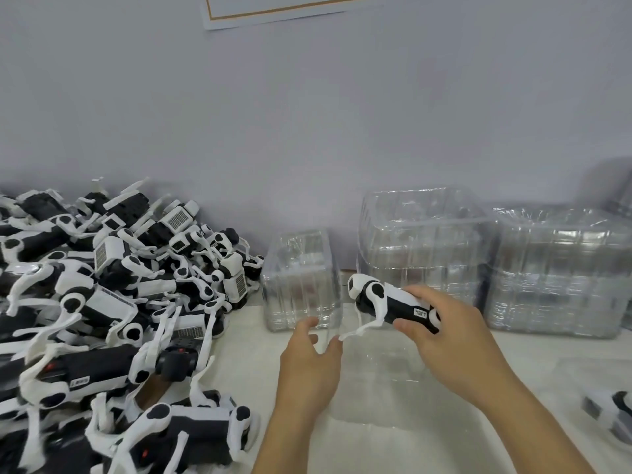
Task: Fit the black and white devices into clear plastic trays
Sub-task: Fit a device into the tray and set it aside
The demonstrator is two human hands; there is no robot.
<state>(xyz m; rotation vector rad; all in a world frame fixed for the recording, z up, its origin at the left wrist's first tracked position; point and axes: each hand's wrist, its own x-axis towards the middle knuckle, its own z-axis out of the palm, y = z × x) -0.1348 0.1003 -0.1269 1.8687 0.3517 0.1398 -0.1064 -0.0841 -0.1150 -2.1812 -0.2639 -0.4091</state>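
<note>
1. Behind the tabletop (393,449) a plain grey wall (307,114) closes the far edge; a sheet of paper (284,10) with an orange border hangs at its top.
2. Left of centre, a big heap of black and white devices (102,302) covers the tabletop from the left edge to near the middle and runs back to the wall.
3. Along the wall on the right stand stacks of clear trays: a tall stack (420,241), a wide stack (561,271) touching it on the right, and a small stack (302,278) between the heap and the tall one.
4. Open room lies in the pale strip between the heap and the stacks, running toward the near edge, where both forearms come in.
5. A single clear tray (386,357) lies flat in that strip, partly under the hands and hard to outline.
6. The right hand (448,340) grips one device (386,302) around its rear body, held above the flat tray, head pointing left, a white leg hanging down.
7. The left hand (311,367) is just left of that leg, thumb and fingers pinching the tray's upright clear edge.
8. Near the right edge another device (612,412) lies blurred in a clear tray.
</note>
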